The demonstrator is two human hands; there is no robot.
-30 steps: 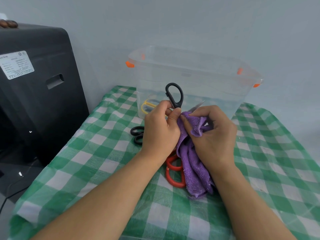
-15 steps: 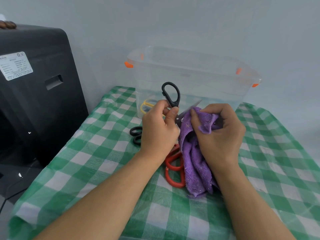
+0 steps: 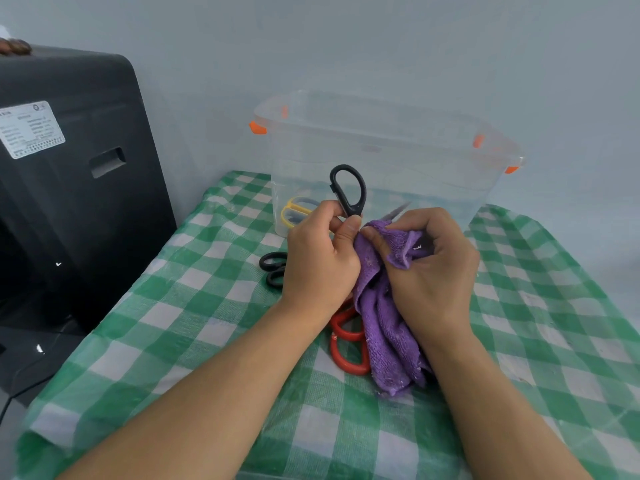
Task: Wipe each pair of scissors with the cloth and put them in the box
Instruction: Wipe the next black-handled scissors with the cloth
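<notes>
My left hand (image 3: pixel 320 263) is pinching the black scissors (image 3: pixel 349 190) by the handle, loop up, in front of the box (image 3: pixel 381 161). My right hand (image 3: pixel 434 268) is curling round the cloth (image 3: pixel 384 327), pressing it on the blade. Red scissors (image 3: pixel 346 344) are lying under the cloth, another black pair (image 3: pixel 273 268) beside my left hand, a yellow pair (image 3: pixel 296 211) in the box.

A table under a green-and-white checked cloth (image 3: pixel 194 327) carries everything. At its far edge stands a clear plastic box (image 3: pixel 415 174) with orange latches. Left of centre, near the box, lie black scissors (image 3: pixel 273 270), only their handles showing. Nearer the middle lie red scissors (image 3: pixel 346 348), partly covered by a purple cloth (image 3: pixel 391 344) that hangs down onto the table.
</notes>
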